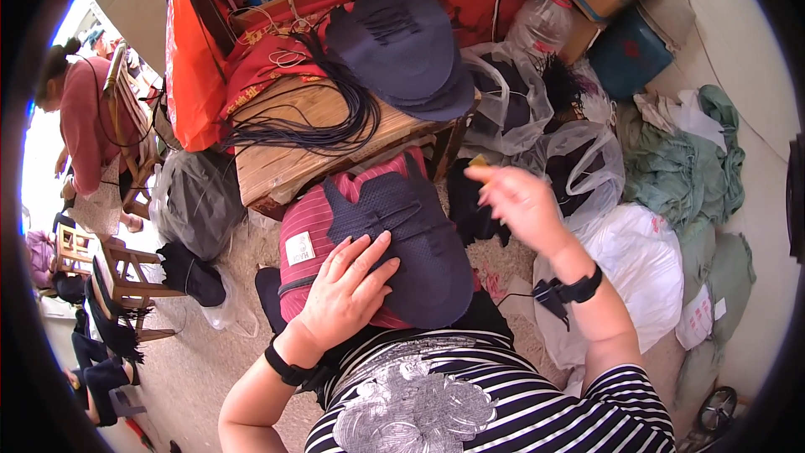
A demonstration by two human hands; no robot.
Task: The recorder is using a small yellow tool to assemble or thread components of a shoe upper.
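A flat navy fabric piece (pixel 432 260), rounded at the near end with two prongs at the far end, lies over a red striped cushion (pixel 302 220) on my lap. Dark thread or cord crosses its middle. My left hand (pixel 352 277) rests on its left side, fingers spread flat. To the right, my right hand (pixel 524 205) is raised above the floor, apart from the fabric, its fingers drawn together in a pinch. Something small and yellow (pixel 478 162) shows at its fingertips; its kind is unclear.
Ahead, a wooden stool (pixel 277 164) bears a bundle of dark cords (pixel 356 113) and stacked navy pieces (pixel 394 42). An orange-red bag (pixel 191 59) hangs left of it. Clear plastic bags (pixel 595 168), a white sack (pixel 637 268) and green cloth (pixel 683 159) crowd the right. Another person (pixel 96 117) is at far left.
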